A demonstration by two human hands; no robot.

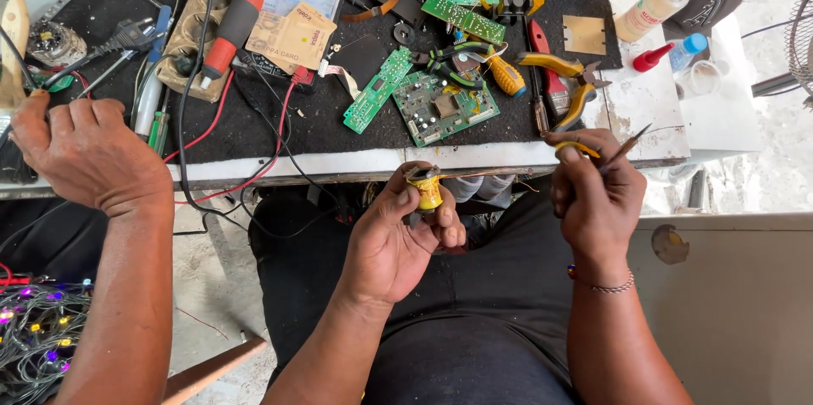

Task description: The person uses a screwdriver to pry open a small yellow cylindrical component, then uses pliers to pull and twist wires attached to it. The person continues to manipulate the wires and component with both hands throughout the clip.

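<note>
Left hand grasps small yellow-taped coil, held near bench edge, above lap. Right hand clenched on yellow-handled tool, just right of coil. Bench: black mat, white near edge, crowded. Green circuit boards at centre; yellow pliers to right; white bottle far right. Another person's hand rests at left bench edge. Coloured string lights near left. Concrete floor to right.

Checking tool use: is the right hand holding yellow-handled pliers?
No, the right hand grips a thin pointed tool; the pliers lie on the bench.
</note>
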